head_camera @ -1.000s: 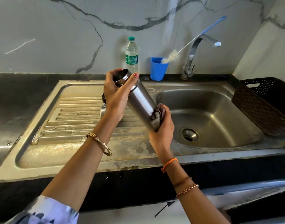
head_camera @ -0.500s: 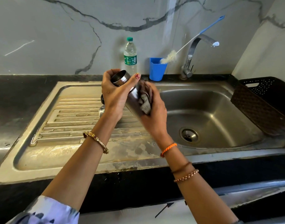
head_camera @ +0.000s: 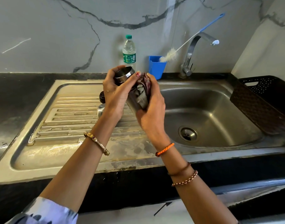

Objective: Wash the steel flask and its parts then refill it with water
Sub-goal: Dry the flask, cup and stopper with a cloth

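The wet steel flask [head_camera: 130, 88] could slip from my grip and clang down into the sink [head_camera: 219, 110] if my rubbing twists it loose. I hold it tilted above the drainboard, mouth far-left: my left hand [head_camera: 115, 94] curls round its neck, while my right hand [head_camera: 152, 104] wraps a cloth [head_camera: 142, 92] tight against its body.
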